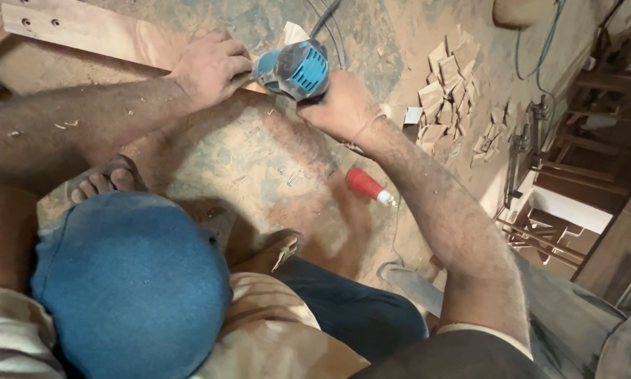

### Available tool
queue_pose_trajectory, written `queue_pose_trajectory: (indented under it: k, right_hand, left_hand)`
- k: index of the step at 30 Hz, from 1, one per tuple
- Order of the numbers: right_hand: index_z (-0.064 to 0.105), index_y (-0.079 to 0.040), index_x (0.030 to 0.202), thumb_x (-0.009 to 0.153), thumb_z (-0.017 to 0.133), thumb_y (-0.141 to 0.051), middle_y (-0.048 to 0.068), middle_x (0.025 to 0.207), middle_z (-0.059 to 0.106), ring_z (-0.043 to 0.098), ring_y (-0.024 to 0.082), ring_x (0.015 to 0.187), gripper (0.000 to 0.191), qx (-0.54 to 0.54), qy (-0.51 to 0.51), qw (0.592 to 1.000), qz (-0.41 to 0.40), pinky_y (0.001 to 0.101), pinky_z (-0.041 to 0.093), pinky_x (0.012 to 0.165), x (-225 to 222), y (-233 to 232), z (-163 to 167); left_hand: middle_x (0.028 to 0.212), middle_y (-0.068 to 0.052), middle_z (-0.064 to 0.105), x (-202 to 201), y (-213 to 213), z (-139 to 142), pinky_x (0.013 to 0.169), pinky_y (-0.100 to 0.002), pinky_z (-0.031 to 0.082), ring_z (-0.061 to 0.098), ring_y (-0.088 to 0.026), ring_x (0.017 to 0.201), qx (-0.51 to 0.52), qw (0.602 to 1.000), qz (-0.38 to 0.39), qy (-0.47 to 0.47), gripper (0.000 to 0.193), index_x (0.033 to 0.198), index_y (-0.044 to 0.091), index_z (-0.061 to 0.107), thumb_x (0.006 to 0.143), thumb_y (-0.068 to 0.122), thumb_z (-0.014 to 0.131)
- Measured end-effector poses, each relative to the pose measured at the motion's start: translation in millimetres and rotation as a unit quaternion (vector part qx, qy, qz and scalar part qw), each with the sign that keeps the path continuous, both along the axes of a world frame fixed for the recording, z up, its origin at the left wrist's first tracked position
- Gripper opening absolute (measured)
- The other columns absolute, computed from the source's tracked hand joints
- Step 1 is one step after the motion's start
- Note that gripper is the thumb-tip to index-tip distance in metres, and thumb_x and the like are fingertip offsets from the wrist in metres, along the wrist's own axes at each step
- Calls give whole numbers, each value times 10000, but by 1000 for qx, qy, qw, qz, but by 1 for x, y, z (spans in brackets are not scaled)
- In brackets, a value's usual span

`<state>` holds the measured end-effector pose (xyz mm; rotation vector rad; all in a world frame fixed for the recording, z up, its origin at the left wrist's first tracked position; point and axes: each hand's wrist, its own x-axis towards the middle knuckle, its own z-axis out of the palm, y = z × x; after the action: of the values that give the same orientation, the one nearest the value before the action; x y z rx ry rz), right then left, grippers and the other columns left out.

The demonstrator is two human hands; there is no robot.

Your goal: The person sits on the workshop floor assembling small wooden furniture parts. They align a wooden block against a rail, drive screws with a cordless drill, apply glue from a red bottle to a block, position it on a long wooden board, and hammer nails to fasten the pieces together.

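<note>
- Power tool (294, 69), teal and grey, compact router or trimmer type: sits upright on the wooden board (97, 31) near the top centre of the head view, with its black cord (324, 21) running away toward the top edge.
- Right hand (343, 105): grip closed around the right side and base of the tool body; fingers are wrapped, with no gap visible.
- Left hand (210, 67): grip closed, pressed against the left side of the tool and bearing down on the board; whether it clamps the tool, the board or both cannot be told.
- Handling, judged: tool looks rigid, dense and top-heavy for its size, with a smooth plastic shell; best held low on the body with both hands, as here. Board is stiff and flat, with two drilled holes near its left end.
- Edges: the board's near edge runs diagonally just under the left hand; the tool stands close to that edge.
- Open room: dusty floor (259, 161) below the hands is bare apart from a red-handled screwdriver (368, 187) lying near the right forearm.
- Obstructions: stacked wooden offcuts (449, 84) lie to the right; wooden frames (582, 140) stand further right; the person's sandalled foot (104, 181) and blue-clad knee (129, 281) sit near the work.
</note>
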<state>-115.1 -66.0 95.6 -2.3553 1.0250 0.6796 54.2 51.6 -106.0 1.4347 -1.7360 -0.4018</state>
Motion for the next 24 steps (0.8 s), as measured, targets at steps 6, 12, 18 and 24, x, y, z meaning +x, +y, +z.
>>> queue_pose_trajectory:
  k: [6, 12, 18, 24]
  right_hand:
    - [741, -43, 861, 741, 738, -315, 201, 794, 728, 735, 367, 751, 297, -5, 22, 1000, -17, 432, 588, 714, 7, 4, -2]
    - [741, -27, 885, 743, 737, -281, 216, 809, 725, 735, 378, 781, 291, 4, 10, 1000, -20, 429, 586, 722, 19, -1, 4]
    - [749, -32, 904, 748, 746, -286, 214, 828, 733, 740, 374, 823, 298, 7, -9, 1000, -21, 423, 588, 747, 22, -1, 1]
    - [765, -49, 903, 747, 741, -294, 209, 832, 733, 735, 372, 822, 292, 2, 17, 1000, -3, 427, 587, 757, 28, -6, 6]
  left_hand:
    - [1236, -156, 678, 36, -10, 15, 917, -467, 495, 638, -357, 1096, 58, 993, -25, -101, 799, 1267, 107, 670, 712, 674, 769]
    - [1221, -152, 691, 40, -20, 16, 892, -477, 532, 652, -368, 1079, 75, 992, -96, -24, 777, 1274, 52, 683, 754, 624, 758]
    - [1184, -116, 720, 20, -14, 4, 967, -461, 519, 665, -335, 1097, 50, 992, -63, 100, 329, 1111, 56, 754, 936, 333, 735]
    - [1132, -93, 724, 15, -11, 4, 984, -443, 510, 664, -315, 1094, 14, 998, -28, 59, 285, 1078, 58, 752, 941, 307, 730]
